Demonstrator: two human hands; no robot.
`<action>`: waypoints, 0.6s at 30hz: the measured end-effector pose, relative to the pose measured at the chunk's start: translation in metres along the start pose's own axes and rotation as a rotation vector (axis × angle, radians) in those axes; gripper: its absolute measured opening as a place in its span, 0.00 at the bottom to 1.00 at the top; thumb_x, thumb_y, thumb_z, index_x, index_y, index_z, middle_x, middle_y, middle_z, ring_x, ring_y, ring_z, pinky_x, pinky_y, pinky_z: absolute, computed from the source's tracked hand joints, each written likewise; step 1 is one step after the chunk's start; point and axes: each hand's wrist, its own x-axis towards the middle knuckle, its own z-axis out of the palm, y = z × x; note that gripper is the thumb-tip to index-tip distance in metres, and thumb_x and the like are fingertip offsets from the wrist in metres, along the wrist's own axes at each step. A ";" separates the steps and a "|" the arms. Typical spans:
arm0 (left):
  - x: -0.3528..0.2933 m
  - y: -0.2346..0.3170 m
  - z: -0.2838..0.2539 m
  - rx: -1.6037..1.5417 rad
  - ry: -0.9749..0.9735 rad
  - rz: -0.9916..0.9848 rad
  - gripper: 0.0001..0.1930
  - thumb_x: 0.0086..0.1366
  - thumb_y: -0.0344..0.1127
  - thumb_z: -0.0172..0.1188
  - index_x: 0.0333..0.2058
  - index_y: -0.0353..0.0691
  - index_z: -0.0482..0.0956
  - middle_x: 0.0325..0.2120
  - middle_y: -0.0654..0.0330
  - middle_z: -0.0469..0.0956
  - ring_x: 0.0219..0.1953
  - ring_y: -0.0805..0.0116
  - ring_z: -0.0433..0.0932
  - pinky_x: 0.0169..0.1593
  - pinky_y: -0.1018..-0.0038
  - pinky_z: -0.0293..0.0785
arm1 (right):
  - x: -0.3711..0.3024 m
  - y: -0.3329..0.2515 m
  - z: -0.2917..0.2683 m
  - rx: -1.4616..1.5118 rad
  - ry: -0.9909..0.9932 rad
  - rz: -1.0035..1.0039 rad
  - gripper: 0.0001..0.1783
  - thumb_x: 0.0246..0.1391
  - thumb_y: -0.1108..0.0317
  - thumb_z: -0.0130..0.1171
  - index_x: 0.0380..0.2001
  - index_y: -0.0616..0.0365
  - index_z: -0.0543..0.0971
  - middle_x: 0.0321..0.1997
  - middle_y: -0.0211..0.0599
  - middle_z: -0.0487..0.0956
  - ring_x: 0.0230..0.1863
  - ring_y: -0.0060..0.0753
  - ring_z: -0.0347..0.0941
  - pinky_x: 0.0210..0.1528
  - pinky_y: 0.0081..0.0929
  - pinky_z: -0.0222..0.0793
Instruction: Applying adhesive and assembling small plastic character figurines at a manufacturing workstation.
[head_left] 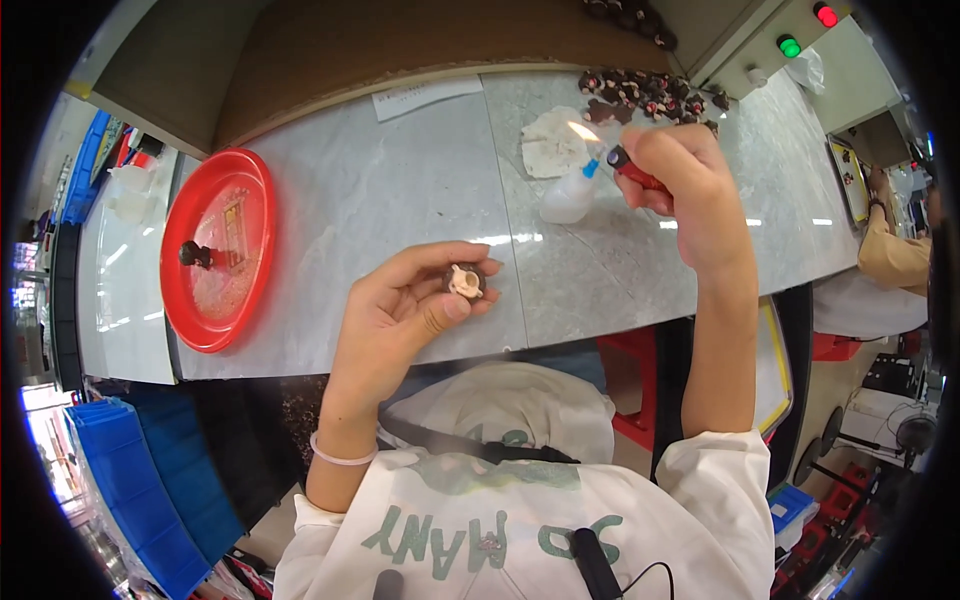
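Between the thumb and fingers of my left hand (pixel 405 300) is a small brown and cream figurine part (pixel 465 282), with a round hollow facing up. My right hand (pixel 685 180) grips a red lighter (pixel 640 172) with a dark end pointing left. Close to that end stands a small white squeeze bottle (pixel 567 199) with a blue nozzle (pixel 591 168). A yellow flame (pixel 583 131) burns just above the nozzle; I cannot tell whether it comes from the lighter or the nozzle. Behind the bottle, a crumpled white sheet (pixel 545 143) lies on the table.
A red oval tray (pixel 225 325) holding a dark figurine piece (pixel 194 254) sits on the left of the grey table (pixel 400 180). Many small dark pieces (pixel 650 97) are heaped at the back right, under a shelf. A paper slip (pixel 425 96) lies at the back. Another person sits far right.
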 end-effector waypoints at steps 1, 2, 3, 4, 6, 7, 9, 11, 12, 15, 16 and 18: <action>0.000 0.000 0.000 0.004 0.000 0.005 0.17 0.56 0.28 0.56 0.44 0.28 0.69 0.39 0.52 0.73 0.39 0.66 0.74 0.46 0.74 0.71 | -0.001 -0.001 0.000 -0.009 -0.011 0.017 0.18 0.44 0.64 0.46 0.06 0.58 0.66 0.09 0.28 0.65 0.12 0.13 0.48 0.16 0.18 0.42; 0.000 0.001 0.001 -0.004 -0.002 -0.005 0.17 0.56 0.28 0.56 0.44 0.28 0.69 0.39 0.51 0.73 0.39 0.66 0.74 0.46 0.74 0.71 | -0.001 -0.001 0.001 -0.007 -0.011 0.011 0.18 0.44 0.64 0.46 0.06 0.58 0.66 0.09 0.28 0.65 0.12 0.13 0.48 0.16 0.18 0.42; 0.001 0.001 0.001 -0.013 -0.005 -0.015 0.17 0.56 0.28 0.56 0.44 0.28 0.69 0.38 0.51 0.73 0.39 0.66 0.74 0.46 0.74 0.71 | -0.001 -0.002 0.001 0.003 -0.009 0.019 0.18 0.44 0.64 0.46 0.06 0.58 0.66 0.09 0.28 0.65 0.12 0.13 0.48 0.16 0.18 0.42; 0.000 0.001 0.001 -0.011 -0.004 -0.012 0.17 0.56 0.28 0.56 0.44 0.28 0.69 0.38 0.51 0.73 0.39 0.66 0.74 0.46 0.74 0.71 | -0.001 -0.003 0.001 0.012 -0.007 0.029 0.18 0.44 0.64 0.46 0.06 0.58 0.66 0.09 0.28 0.65 0.12 0.13 0.48 0.16 0.18 0.42; 0.000 0.001 0.002 -0.022 -0.001 -0.012 0.18 0.56 0.28 0.57 0.45 0.29 0.68 0.39 0.51 0.73 0.39 0.67 0.74 0.46 0.74 0.71 | 0.000 -0.005 0.001 0.011 -0.008 0.029 0.17 0.43 0.64 0.46 0.06 0.58 0.65 0.09 0.28 0.65 0.12 0.13 0.48 0.16 0.18 0.42; 0.000 0.001 0.001 -0.022 -0.002 -0.011 0.18 0.56 0.28 0.57 0.45 0.29 0.68 0.39 0.51 0.73 0.39 0.67 0.74 0.46 0.74 0.71 | 0.000 -0.006 0.001 0.010 -0.007 0.033 0.17 0.43 0.64 0.46 0.06 0.57 0.65 0.09 0.28 0.65 0.12 0.13 0.48 0.16 0.18 0.42; 0.000 0.001 0.001 -0.030 -0.007 -0.015 0.18 0.55 0.28 0.58 0.45 0.29 0.69 0.39 0.51 0.73 0.39 0.67 0.74 0.45 0.75 0.71 | 0.000 -0.006 0.000 0.013 -0.005 0.036 0.17 0.43 0.64 0.46 0.06 0.57 0.65 0.09 0.28 0.65 0.12 0.13 0.48 0.16 0.18 0.42; 0.000 0.000 0.000 -0.026 -0.016 -0.018 0.19 0.55 0.28 0.58 0.45 0.29 0.69 0.39 0.51 0.73 0.39 0.67 0.74 0.46 0.75 0.71 | 0.000 -0.006 0.000 0.016 -0.003 0.040 0.17 0.43 0.64 0.46 0.05 0.57 0.65 0.09 0.28 0.65 0.12 0.13 0.48 0.16 0.18 0.42; 0.000 0.000 0.000 -0.022 -0.025 -0.021 0.19 0.54 0.28 0.58 0.45 0.29 0.69 0.39 0.51 0.73 0.39 0.67 0.74 0.46 0.75 0.71 | 0.001 -0.006 0.000 0.012 -0.007 0.040 0.17 0.43 0.64 0.46 0.05 0.58 0.65 0.09 0.28 0.65 0.12 0.13 0.47 0.16 0.18 0.42; 0.000 0.000 -0.001 -0.009 -0.033 -0.011 0.19 0.54 0.28 0.59 0.44 0.29 0.69 0.39 0.52 0.73 0.39 0.68 0.74 0.46 0.76 0.71 | 0.001 -0.005 -0.001 -0.008 -0.013 0.032 0.17 0.43 0.64 0.46 0.05 0.58 0.66 0.09 0.28 0.65 0.12 0.13 0.47 0.16 0.18 0.42; 0.000 0.000 0.000 -0.007 -0.034 -0.010 0.19 0.54 0.28 0.59 0.44 0.29 0.69 0.39 0.52 0.73 0.39 0.68 0.74 0.46 0.76 0.71 | 0.001 -0.005 -0.001 -0.024 -0.016 0.023 0.17 0.43 0.64 0.46 0.05 0.58 0.66 0.09 0.28 0.65 0.12 0.13 0.47 0.16 0.18 0.42; 0.000 0.000 0.001 -0.008 -0.025 -0.008 0.19 0.54 0.28 0.59 0.44 0.29 0.69 0.38 0.52 0.73 0.39 0.68 0.74 0.46 0.76 0.71 | 0.001 -0.006 -0.002 -0.032 -0.017 0.022 0.18 0.43 0.64 0.46 0.05 0.59 0.66 0.09 0.28 0.65 0.12 0.13 0.47 0.16 0.18 0.42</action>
